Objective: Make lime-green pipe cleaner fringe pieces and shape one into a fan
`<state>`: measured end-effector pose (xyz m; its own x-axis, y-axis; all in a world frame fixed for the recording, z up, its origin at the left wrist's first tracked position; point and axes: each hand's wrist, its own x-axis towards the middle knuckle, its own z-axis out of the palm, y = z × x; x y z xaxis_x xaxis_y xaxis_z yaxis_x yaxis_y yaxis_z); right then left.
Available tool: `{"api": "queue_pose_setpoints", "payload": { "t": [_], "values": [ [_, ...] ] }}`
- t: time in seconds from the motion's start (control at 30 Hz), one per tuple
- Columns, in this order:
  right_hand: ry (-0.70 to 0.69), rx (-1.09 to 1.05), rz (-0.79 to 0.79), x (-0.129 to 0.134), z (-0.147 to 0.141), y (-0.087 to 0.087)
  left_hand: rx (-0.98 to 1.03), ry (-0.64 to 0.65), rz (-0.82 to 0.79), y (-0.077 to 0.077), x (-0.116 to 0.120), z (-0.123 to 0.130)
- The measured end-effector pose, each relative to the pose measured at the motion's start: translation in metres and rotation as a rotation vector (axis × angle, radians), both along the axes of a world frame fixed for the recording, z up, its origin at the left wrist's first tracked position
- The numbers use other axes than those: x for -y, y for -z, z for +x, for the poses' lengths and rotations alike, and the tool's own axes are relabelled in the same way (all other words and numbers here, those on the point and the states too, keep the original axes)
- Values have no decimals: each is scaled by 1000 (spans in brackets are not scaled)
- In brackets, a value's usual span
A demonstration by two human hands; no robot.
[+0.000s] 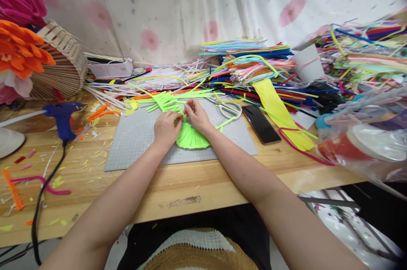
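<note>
A bright green fan-shaped piece of pipe cleaners (192, 137) lies on the grey cutting mat (133, 143), its rounded edge toward me. My left hand (168, 126) is at its upper left, fingers pinched together at the narrow end. Just right of it, my right hand (196, 114) has thumb and fingertips pressed together over the same end. What the fingertips hold is too small to make out. Behind my hands a bundle of green pipe cleaners (165, 101) rests at the mat's back edge. Scissors with pale handles (230, 110) lie to the right of my right hand.
A black phone (260, 123) and a yellow strip (284, 117) lie right of the mat. Piles of coloured pipe cleaners (254, 64) line the back. A blue glue gun (63, 119) with its cord stands left, near orange flowers (22, 47). A bagged cup (356, 145) is at right.
</note>
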<state>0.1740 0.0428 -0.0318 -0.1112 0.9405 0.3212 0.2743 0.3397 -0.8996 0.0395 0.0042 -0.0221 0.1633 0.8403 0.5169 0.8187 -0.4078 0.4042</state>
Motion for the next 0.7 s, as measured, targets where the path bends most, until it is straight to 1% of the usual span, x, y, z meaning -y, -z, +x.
{"api": "queue_pose_setpoints", "payload": {
  "t": [0.17,0.3,0.37,0.53,0.63,0.7],
  "values": [
    [46,195,1,12,5,-7,27,-50,-16,1,-1,-4],
    [-23,300,34,20,4,-9,54,-95,-17,2,-2,-8],
    [-33,335,51,22,0,-9,60,-107,-27,2,-2,-9],
    [64,412,43,22,-9,-6,62,-116,-43,2,-2,-9],
    [78,443,54,22,-11,-6,49,-110,-36,1,-1,-8],
    [63,489,78,22,-11,-7,28,-113,-24,2,-1,-8]
  ]
}}
